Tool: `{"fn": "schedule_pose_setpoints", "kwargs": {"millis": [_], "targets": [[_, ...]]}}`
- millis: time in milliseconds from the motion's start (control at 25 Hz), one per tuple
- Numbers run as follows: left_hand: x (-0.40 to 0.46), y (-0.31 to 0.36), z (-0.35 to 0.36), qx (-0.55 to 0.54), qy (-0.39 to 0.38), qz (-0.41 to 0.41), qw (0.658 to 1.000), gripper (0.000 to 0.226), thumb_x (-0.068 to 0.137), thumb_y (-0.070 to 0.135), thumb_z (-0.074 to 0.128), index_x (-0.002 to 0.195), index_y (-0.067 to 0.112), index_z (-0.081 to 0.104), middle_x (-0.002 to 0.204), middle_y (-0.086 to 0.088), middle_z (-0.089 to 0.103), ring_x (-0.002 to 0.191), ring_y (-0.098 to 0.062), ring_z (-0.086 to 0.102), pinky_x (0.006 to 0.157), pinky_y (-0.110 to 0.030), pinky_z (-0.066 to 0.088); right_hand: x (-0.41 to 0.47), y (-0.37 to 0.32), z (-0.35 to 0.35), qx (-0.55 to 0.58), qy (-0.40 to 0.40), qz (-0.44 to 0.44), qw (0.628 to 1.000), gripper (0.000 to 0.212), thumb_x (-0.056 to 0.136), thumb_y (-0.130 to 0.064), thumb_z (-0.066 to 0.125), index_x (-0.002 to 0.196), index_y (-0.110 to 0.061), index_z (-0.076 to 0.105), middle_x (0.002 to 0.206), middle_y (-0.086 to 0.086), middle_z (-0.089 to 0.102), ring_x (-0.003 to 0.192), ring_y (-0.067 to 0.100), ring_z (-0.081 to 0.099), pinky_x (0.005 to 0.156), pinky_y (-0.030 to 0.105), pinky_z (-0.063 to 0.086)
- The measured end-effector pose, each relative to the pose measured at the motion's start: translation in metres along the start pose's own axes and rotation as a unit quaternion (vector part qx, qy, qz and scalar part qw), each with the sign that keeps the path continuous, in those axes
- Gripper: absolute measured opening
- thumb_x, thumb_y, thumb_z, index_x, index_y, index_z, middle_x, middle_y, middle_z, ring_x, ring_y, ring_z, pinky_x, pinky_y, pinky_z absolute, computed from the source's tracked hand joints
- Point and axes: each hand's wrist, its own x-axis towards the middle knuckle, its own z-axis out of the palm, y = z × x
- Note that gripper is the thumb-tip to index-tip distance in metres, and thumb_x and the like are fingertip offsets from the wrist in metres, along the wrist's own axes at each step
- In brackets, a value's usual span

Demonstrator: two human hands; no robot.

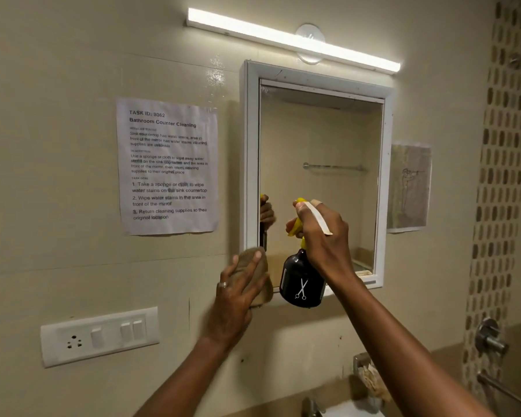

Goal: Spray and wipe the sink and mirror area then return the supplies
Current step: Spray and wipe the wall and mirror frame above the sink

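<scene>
A white-framed mirror (319, 164) hangs on the beige tiled wall. My right hand (322, 233) grips a black spray bottle (301, 281) with a yellow trigger head and a white scissors logo, held upright in front of the mirror's lower part. My left hand (238, 290) presses a tan sponge (260, 266) against the mirror frame's lower left corner. The mirror reflects part of a hand and the bottle at its left edge. Only a sliver of the white sink (352, 410) shows at the bottom edge.
A printed task sheet (167, 165) is taped left of the mirror, a sketch on paper (408, 188) to its right. A switch and socket plate (100, 337) sits lower left. A tube light (292, 40) glows above. A tap (310, 406), wall valve (491, 337) and metal holder (364, 368) are below.
</scene>
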Motion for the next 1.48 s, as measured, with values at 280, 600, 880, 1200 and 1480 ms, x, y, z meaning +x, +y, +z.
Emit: {"fn": "schedule_pose_setpoints", "kwargs": {"millis": [280, 600, 880, 1200, 1480], "targets": [[-0.067, 0.035, 0.018, -0.027, -0.092, -0.115, 0.989, 0.100, 0.053, -0.014, 0.080, 0.141, 0.023, 0.053, 0.154, -0.001, 0.043, 0.138, -0.040, 0.036, 0.095, -0.050, 0.056, -0.017, 0.007, -0.010, -0.004, -0.009, 0.015, 1.000, 0.037, 0.106, -0.037, 0.048, 0.084, -0.016, 0.069, 0.073, -0.007, 0.074, 0.071, 0.014, 0.071, 0.073, 0.042, 0.063], [-0.075, 0.043, 0.020, -0.307, 0.051, -0.333, 0.890, 0.040, 0.091, 0.003, 0.055, 0.122, 0.023, 0.069, 0.137, 0.008, 0.061, 0.125, -0.030, 0.060, 0.096, -0.005, 0.040, -0.017, -0.003, -0.022, -0.007, -0.038, -0.010, 0.999, 0.045, 0.107, -0.037, 0.049, 0.081, -0.008, 0.072, 0.075, 0.003, 0.077, 0.075, 0.013, 0.070, 0.071, 0.045, 0.063], [0.123, -0.001, -0.085, -0.580, 0.373, -0.421, 0.590, 0.027, 0.084, -0.001, 0.069, 0.096, 0.022, 0.077, 0.087, 0.006, 0.078, 0.065, -0.003, 0.071, 0.053, -0.019, 0.057, 0.080, -0.084, -0.016, 0.036, -0.034, -0.148, 0.988, 0.036, 0.106, -0.032, 0.054, 0.078, -0.017, 0.069, 0.066, -0.001, 0.073, 0.060, 0.003, 0.071, 0.053, 0.015, 0.051], [0.366, -0.008, -0.175, -0.293, 0.349, -0.117, 0.883, 0.053, 0.085, -0.011, 0.057, 0.120, 0.026, 0.067, 0.109, -0.002, 0.074, 0.090, -0.019, 0.072, 0.074, -0.028, 0.061, 0.168, -0.100, -0.007, 0.006, -0.015, -0.152, 0.988, 0.028, 0.097, -0.032, 0.050, 0.081, -0.013, 0.065, 0.065, 0.000, 0.074, 0.060, 0.013, 0.074, 0.055, 0.039, 0.062], [0.407, -0.009, -0.149, 0.063, 0.197, 0.112, 0.972, 0.080, 0.067, -0.022, 0.058, 0.134, 0.021, 0.053, 0.137, -0.001, 0.058, 0.109, -0.040, 0.056, 0.075, -0.051, 0.058, 0.185, -0.058, -0.055, -0.026, 0.096, -0.104, 0.990, 0.047, 0.091, -0.040, 0.047, 0.090, 0.003, 0.066, 0.079, 0.024, 0.071, 0.076, 0.042, 0.071, 0.071, 0.058, 0.060]]}}
